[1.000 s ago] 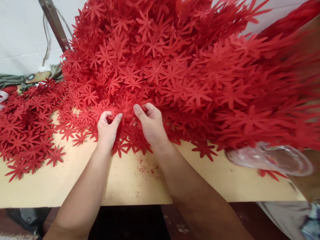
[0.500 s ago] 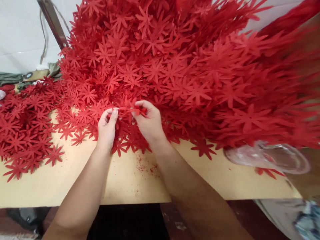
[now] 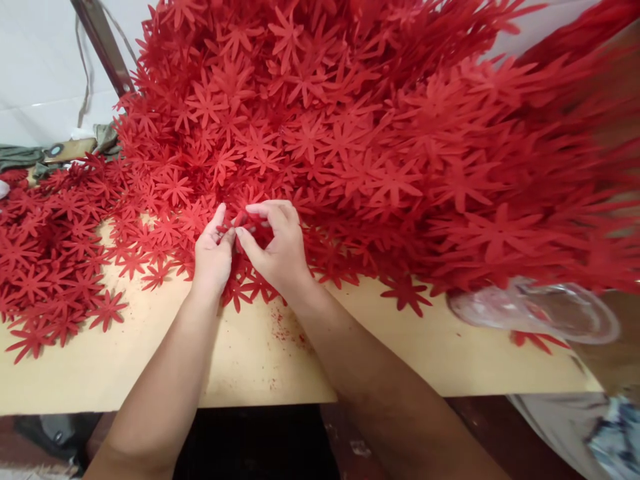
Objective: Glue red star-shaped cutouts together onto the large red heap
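Red flower cutout (image 3: 249,225) now pinched between both hands at pile's (image 3: 350,133) near edge above bench (image 3: 250,360); left hand (image 3: 213,257) and right hand (image 3: 280,250) drawn together since a moment ago, fingers (image 3: 240,235) narrow, gripping it.

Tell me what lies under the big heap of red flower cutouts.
The heap of red flower cutouts rests on a tan tabletop, bare along the near edge. A clear plastic bag pokes out at right. Whatever lies deeper under it is covered.

I'm seeing my two bare forearms, no sleeves, no gloves; left hand (image 3: 213,257) and right hand (image 3: 280,250) carry no rings or watch, fingernails short and plain.
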A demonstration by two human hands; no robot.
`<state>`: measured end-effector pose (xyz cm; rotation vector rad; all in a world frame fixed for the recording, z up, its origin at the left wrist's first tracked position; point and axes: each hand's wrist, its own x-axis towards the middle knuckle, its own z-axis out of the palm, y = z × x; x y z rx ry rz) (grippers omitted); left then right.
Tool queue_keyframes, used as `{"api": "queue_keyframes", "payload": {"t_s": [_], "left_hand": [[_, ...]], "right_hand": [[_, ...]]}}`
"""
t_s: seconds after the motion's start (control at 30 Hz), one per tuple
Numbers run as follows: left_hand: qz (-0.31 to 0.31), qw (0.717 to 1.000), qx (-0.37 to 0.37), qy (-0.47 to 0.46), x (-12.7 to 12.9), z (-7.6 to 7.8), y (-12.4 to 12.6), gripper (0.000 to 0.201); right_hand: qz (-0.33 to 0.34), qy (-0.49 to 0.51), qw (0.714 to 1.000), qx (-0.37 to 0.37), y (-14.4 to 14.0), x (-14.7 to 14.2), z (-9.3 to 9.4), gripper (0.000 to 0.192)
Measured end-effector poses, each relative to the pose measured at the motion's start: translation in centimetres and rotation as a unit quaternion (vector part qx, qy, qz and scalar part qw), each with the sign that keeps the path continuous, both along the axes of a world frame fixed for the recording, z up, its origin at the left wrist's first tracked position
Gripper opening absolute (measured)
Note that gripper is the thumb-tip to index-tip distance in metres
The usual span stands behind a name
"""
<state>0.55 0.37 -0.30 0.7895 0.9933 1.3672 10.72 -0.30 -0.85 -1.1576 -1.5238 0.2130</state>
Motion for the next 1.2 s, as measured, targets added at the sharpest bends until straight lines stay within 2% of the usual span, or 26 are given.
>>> {"api": "queue_keyframes", "payload": {"t_s": [0.13,0.27,0.37,0.47,0.57,0.7,0.87,1.03,1.2], "left_hand": [[0.024,0.999,0.018,0.035,-0.1,-0.2,0.1,0.05],[0.026,0.998,0.025,0.056,-0.1,-0.3,0.1,0.046],[0.033,0.996,0.051,0.068,0.0,-0.2,0.1,0.03],[0.041,0.991,0.077,0.1,-0.1,-0.3,0.1,0.012],[0.048,0.989,0.087,0.114,-0.1,-0.4,0.0,0.026],[0.01,0.99,0.113,0.08,0.1,-0.3,-0.2,0.035],[-0.055,0.987,0.134,0.069,0.5,-0.2,-0.3,0.034],[-0.031,0.98,0.136,0.141,0.5,-0.6,-0.2,0.02],[-0.033,0.979,0.131,0.154,0.7,-0.7,-0.4,0.023]], "right_hand": [[0.05,0.058,0.995,-0.062,0.5,0.1,-0.9,0.027],[0.066,0.067,0.993,-0.077,0.5,0.1,-0.8,0.032],[0.084,0.078,0.989,-0.088,0.5,0.0,-0.6,0.032],[0.136,0.115,0.978,-0.104,0.6,0.1,-0.6,0.022],[0.179,0.162,0.963,-0.122,0.7,0.1,-0.4,0.014],[0.178,0.242,0.942,-0.149,0.8,0.3,-0.1,0.011],[0.174,0.33,0.911,-0.176,0.8,0.3,0.2,0.014],[0.178,0.368,0.895,-0.18,0.7,0.1,0.4,0.023],[0.173,0.387,0.89,-0.165,1.0,0.3,0.4,0.031]]}}
